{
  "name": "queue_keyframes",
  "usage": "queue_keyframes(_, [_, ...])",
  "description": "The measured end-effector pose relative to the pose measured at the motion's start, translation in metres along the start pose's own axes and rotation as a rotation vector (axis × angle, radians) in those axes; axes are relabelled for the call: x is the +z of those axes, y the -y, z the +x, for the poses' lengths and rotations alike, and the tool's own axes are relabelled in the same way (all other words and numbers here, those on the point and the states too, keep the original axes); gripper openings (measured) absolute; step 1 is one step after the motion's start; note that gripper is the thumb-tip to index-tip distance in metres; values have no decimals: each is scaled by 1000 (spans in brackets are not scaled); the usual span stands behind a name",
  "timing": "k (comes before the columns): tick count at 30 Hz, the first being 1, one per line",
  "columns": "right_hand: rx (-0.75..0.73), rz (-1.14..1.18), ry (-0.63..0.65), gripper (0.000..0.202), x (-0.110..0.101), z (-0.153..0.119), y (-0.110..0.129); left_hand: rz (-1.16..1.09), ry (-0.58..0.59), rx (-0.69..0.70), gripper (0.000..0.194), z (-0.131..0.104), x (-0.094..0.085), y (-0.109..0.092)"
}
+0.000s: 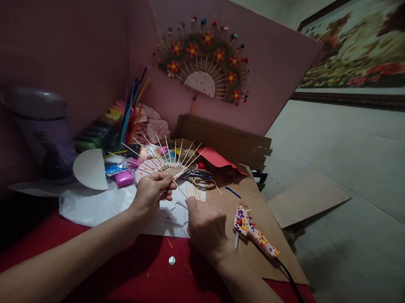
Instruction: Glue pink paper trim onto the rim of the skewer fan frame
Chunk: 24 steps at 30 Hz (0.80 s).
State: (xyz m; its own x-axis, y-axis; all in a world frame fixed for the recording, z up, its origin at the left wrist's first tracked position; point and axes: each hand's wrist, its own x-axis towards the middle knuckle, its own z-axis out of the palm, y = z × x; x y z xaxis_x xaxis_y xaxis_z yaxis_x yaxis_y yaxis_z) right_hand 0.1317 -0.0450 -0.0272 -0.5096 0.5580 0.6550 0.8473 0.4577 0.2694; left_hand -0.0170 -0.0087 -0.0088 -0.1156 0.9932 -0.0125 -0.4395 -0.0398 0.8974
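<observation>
My left hand (150,196) pinches the lower edge of a half-round fan base (147,166) covered in pale spotted material. Several thin wooden sticks fan out upward from its curved edge. Closed in a fist, my right hand (207,222) grips a thin wooden stick (179,188) that slants up to the left towards the fingers of my left hand. Whether that stick touches the base is hard to make out. More loose sticks (195,192) lie on white paper just behind my right hand. Scissors (202,181) with dark and tan handles rest beyond them.
A flower-patterned glue gun (252,231) with a black cord lies on cardboard (284,266) at the right. A white half-disc (92,169), purple container (42,134), pink packet (124,178) and red sheet (219,158) surround the work. A decorated fan (207,57) hangs on the pink board behind.
</observation>
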Motion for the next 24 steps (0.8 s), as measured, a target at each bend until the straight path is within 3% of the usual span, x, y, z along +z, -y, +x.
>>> queue_keyframes(3, [-29,-49,-12,20,0,1,0,-10,-12,-54,11,0,5,-4])
queue_keyframes(7, [-35,-28,-34,20,-1,1,0,106,-52,3,15,2,11,-14])
queue_keyframes(11, [52,142,-48,18,-2,2,-1,109,-76,-61,13,4,16,-21])
queue_keyframes(14, [295,600,0,17,1,7,-3,48,-59,-97,13,5,18,-22])
queue_keyframes(17, [540,1257,129,21,7,15,-7,9,-46,-72,13,5,20,-22])
queue_keyframes(19, [633,1538,215,22,9,18,-8,7,-46,-27,13,6,21,-23])
queue_keyframes(21, [641,1543,211,22,9,19,-9,30,-50,27,13,8,21,-22])
queue_keyframes(24, [469,1113,100,21,4,15,-7,72,-70,46,12,9,19,-21])
